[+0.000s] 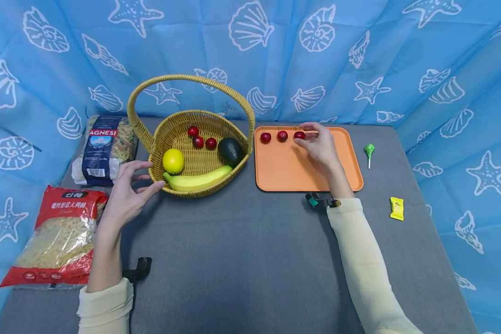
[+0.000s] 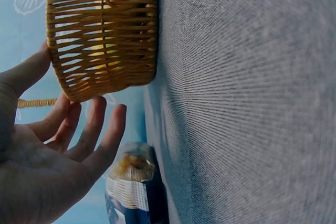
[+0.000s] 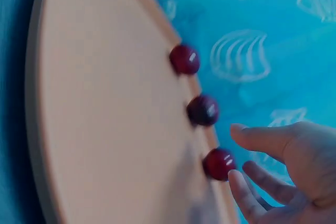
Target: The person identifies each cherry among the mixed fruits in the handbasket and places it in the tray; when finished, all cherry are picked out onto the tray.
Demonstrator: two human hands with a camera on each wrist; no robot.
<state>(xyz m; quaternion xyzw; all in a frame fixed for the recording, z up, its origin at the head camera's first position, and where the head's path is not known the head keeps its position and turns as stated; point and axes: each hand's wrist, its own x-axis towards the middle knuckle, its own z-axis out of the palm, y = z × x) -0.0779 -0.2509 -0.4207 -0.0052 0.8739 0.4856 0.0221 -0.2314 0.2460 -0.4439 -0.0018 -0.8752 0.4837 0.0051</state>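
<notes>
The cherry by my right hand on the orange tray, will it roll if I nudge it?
Probably. The cherry is round and glossy, so a nudge from the right hand would likely send it rolling across the flat orange tray. The tray's raised rim should stop it. It looks small and light, and perhaps slippery to pinch.

"AGNESI" — blue pasta pkg (image 1: 106,148)

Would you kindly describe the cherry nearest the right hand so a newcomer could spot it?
Look at the orange tray right of the wicker basket. Along its far edge three cherries sit in a row. The one meant is the rightmost cherry, the only one at the fingertips of the right hand.
</notes>
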